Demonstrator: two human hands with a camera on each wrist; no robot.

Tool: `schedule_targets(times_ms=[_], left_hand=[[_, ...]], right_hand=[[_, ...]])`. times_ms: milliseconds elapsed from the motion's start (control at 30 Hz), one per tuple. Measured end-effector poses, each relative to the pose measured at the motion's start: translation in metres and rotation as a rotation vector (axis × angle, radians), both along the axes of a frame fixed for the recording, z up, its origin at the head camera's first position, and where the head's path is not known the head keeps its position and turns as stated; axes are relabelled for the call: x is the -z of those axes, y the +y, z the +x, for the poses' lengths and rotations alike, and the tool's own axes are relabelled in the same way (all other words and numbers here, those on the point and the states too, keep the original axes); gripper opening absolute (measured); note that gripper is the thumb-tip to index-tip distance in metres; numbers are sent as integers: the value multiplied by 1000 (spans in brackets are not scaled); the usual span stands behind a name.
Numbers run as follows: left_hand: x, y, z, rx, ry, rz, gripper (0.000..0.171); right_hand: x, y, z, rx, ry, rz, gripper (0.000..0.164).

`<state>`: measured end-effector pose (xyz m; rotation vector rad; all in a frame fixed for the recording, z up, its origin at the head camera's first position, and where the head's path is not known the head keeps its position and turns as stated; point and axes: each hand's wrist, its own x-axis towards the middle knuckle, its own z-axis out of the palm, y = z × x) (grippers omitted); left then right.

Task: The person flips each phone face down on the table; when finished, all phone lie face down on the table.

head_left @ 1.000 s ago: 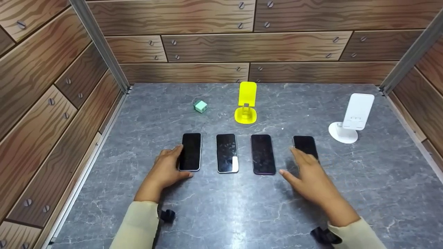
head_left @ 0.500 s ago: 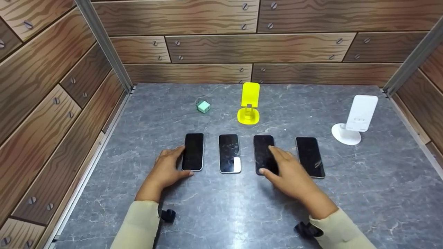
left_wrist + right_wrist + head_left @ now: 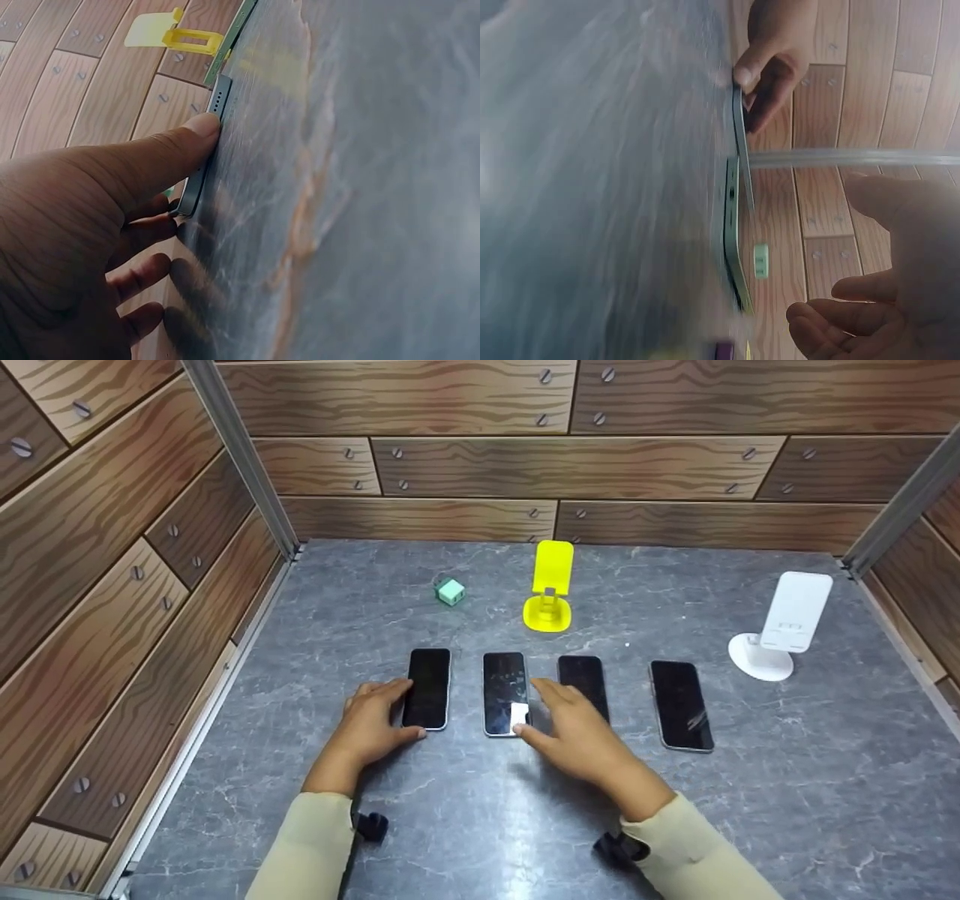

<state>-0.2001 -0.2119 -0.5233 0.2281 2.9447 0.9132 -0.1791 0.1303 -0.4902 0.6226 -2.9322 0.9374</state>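
Several dark-screened smartphones lie in a row on the grey marbled table. My left hand [image 3: 371, 724] grips the leftmost smartphone [image 3: 427, 690] at its lower left corner; in the left wrist view the thumb [image 3: 201, 127] lies against the bottom edge of that smartphone [image 3: 196, 184]. Above the table, my right hand [image 3: 574, 735] is open and holds nothing. Its thumb and fingertips overlap the right edge of the second smartphone [image 3: 504, 682], and the hand partly covers the third smartphone [image 3: 585, 679]. Farther right lies the fourth smartphone [image 3: 681, 705], slightly angled.
Behind the row stands a yellow phone stand [image 3: 553, 574], with a small mint-green cube-shaped block [image 3: 451, 592] to its left. A white phone stand [image 3: 795, 611] is at the right. Wood-patterned panels [image 3: 480, 465] enclose the back and sides of the table [image 3: 787, 810].
My right hand has moved left from the fourth smartphone, over the third, to the second. My left hand stays at the leftmost smartphone. The head view has shifted slightly.
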Motion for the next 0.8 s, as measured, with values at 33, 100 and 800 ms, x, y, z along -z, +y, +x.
schedule_targets(times_ms=[33, 100, 800], left_hand=[[0, 0, 0, -1, 0, 1, 86], [0, 0, 0, -3, 0, 3, 86], [1, 0, 1, -10, 8, -3, 86]], right_hand=[[0, -4, -1, -5, -7, -3, 85], [-1, -13, -2, -15, -23, -12, 86], [1, -62, -19, -30, -166, -134, 79]])
